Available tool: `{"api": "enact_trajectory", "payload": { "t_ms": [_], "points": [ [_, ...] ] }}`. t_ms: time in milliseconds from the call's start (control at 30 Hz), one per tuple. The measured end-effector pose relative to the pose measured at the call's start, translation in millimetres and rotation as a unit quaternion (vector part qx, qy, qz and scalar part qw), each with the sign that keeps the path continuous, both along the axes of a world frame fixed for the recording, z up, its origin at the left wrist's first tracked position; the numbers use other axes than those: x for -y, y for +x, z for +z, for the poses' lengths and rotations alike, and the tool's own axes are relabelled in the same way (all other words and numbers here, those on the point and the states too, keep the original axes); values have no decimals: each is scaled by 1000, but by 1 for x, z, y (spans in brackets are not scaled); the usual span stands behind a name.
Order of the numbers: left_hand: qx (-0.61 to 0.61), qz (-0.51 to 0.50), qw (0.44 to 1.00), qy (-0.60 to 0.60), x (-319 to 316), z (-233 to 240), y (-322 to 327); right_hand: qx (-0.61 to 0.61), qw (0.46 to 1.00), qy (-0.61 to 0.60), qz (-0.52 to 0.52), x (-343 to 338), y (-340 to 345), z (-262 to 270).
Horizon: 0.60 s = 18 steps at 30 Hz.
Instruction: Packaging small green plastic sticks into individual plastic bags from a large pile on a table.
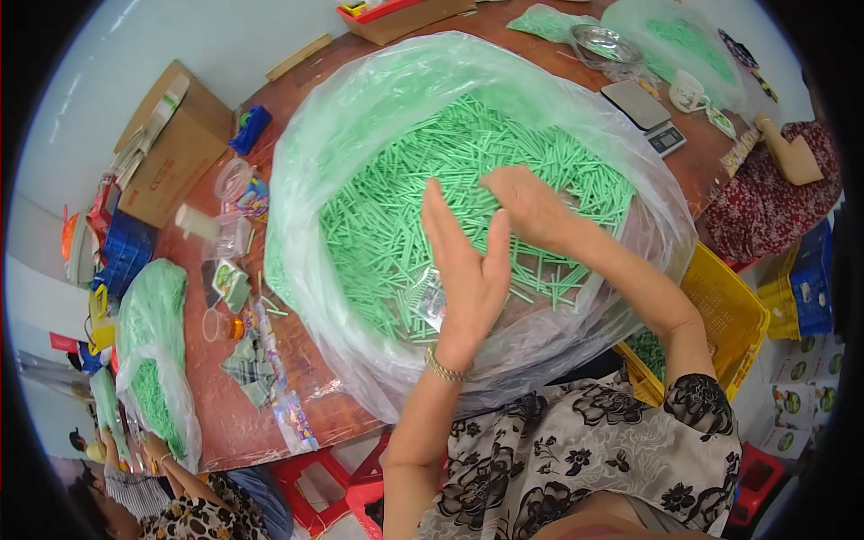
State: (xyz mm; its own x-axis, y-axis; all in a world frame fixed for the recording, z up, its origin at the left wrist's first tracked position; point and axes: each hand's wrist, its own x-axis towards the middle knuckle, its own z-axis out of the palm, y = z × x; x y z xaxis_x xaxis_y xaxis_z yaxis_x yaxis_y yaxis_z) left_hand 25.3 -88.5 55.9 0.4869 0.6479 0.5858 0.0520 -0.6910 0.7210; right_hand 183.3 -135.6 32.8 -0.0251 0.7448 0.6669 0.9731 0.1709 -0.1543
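Observation:
A large clear plastic bag (304, 155) stands spread wide on the reddish table, full of short green sticks (378, 209). Over the heap, my left hand (466, 270) is upright with fingers together and thumb apart, and no stick shows in it. Just right of it, my right hand (526, 202) bends its fingers down over green sticks; whether it holds any is hidden. A small printed packet (428, 297) lies among the sticks, partly behind my left hand.
Left on the table (324, 418) are a cardboard box (179, 152), a blue tape dispenser (250, 129), plastic containers and another bag of green sticks (158, 297). A digital scale (638, 108) and a mug (687, 91) stand right. A yellow crate (732, 304) sits beside me. Co-workers sit at both sides.

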Motion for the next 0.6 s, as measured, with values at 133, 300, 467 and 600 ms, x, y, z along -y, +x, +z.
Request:
{"api": "enact_trajectory", "payload": {
  "t_ms": [133,300,467,600],
  "points": [
    [-27,-56,998,30,-8,-6,3,-80,995,-60,14,-21,-22,4],
    [-129,-30,987,91,-25,-17,-2,-132,986,-95,-25,-41,-29,10],
    [-172,-73,979,84,-37,-17,-5,-148,974,-159,-63,-46,-33,14],
    [-100,-85,988,76,-46,-21,-5,-122,980,-130,-85,-46,-21,-3]
  ]
}}
